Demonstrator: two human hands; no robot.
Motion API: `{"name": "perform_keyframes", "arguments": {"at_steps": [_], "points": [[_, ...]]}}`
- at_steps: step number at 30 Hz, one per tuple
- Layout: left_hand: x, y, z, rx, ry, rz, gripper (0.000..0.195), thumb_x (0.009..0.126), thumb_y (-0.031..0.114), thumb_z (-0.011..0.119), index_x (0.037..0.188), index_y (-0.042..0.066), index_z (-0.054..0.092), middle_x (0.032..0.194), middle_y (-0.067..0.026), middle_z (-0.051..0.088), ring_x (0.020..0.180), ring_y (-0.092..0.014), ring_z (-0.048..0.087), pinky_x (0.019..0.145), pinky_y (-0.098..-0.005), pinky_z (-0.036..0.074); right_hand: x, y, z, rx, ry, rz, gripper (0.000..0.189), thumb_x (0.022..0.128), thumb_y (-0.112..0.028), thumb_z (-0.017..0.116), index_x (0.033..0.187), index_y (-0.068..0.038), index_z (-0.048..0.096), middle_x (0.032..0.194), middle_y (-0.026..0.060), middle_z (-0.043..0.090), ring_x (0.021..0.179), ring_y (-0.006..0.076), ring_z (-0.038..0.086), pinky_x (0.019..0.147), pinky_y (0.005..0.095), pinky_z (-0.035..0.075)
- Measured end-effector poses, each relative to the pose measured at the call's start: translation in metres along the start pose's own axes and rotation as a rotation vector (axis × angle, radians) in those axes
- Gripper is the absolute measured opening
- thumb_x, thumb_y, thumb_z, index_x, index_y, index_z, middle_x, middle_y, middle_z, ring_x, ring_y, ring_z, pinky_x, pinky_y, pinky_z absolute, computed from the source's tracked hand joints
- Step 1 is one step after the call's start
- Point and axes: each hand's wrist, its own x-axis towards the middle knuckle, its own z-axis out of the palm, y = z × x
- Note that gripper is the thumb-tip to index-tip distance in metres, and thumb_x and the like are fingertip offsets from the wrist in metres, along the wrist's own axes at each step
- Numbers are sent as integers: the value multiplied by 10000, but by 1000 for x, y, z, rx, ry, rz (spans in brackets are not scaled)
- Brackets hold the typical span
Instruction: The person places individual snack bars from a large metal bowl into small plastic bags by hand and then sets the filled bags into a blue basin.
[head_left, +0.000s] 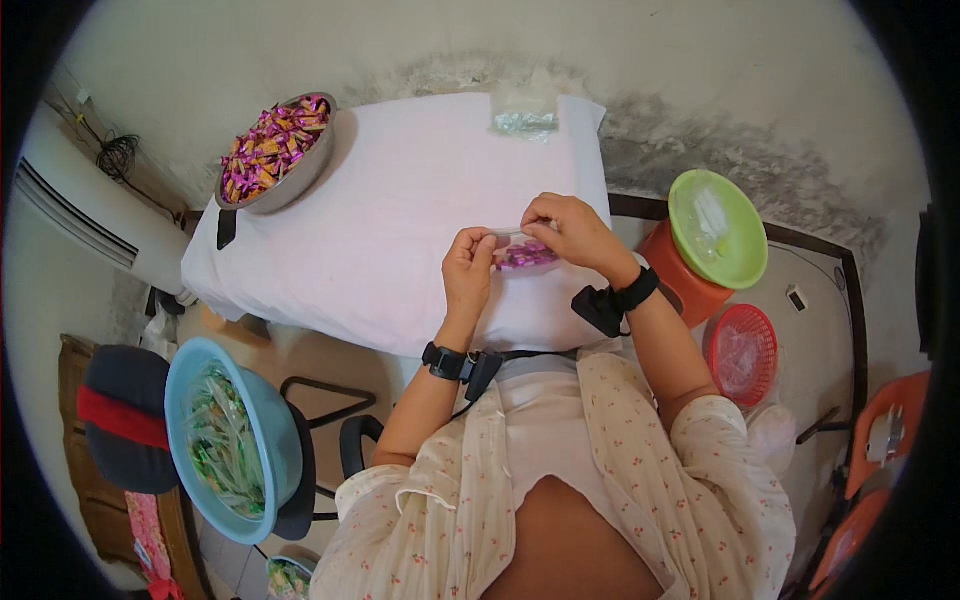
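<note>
Near the right end of a table under a white cloth (360, 225), both my hands grip the top edge of a clear plastic bag (531, 264). Several purple-wrapped sweets (517, 256) lie inside it. My left hand (466, 266) pinches the bag's left corner between thumb and fingers. At the right part of that edge, my right hand (574, 229) pinches with thumb and forefinger and partly covers the bag. A metal basin (304, 174) heaped with purple and orange wrapped sweets (274, 146) stands at the table's far left. Flat clear bags (525, 120) lie at its back edge.
Right of the table, a green basin (739, 262) with plastic bags sits on an orange stool (679, 281). Beside it is a red basket (765, 337). At left, a blue tub (281, 442) of green-printed packets rests on a chair (124, 420). A wall (420, 45) bounds the back.
</note>
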Motion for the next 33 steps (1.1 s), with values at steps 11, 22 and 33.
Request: {"name": "perform_keyframes", "arguments": {"at_steps": [11, 22, 33], "points": [[-36, 30, 4, 41, -3, 24, 137, 966, 119, 518, 1009, 5, 581, 942, -113, 695, 839, -164, 685, 656, -242, 535, -32, -33, 3, -45, 118, -116, 120, 835, -135, 619, 873, -24, 643, 807, 137, 634, 726, 290, 607, 653, 357, 478], [-81, 90, 24, 129, 9, 152, 110, 946, 98, 557, 968, -1, 600, 857, -65, 677, 784, -124, 683, 579, -212, 510, -60, -99, -7, 99, 111, -131, 158, 804, -148, 656, 850, 2, 641, 794, 129, 646, 688, 239, 622, 644, 319, 492], [-87, 86, 22, 280, 29, 309, 74, 943, 69, 556, 961, 5, 586, 832, -39, 641, 742, -89, 651, 544, -206, 505, -58, -101, 7, 84, 168, -199, 144, 796, -133, 628, 823, 8, 630, 758, 146, 646, 655, 280, 628, 612, 330, 494]]}}
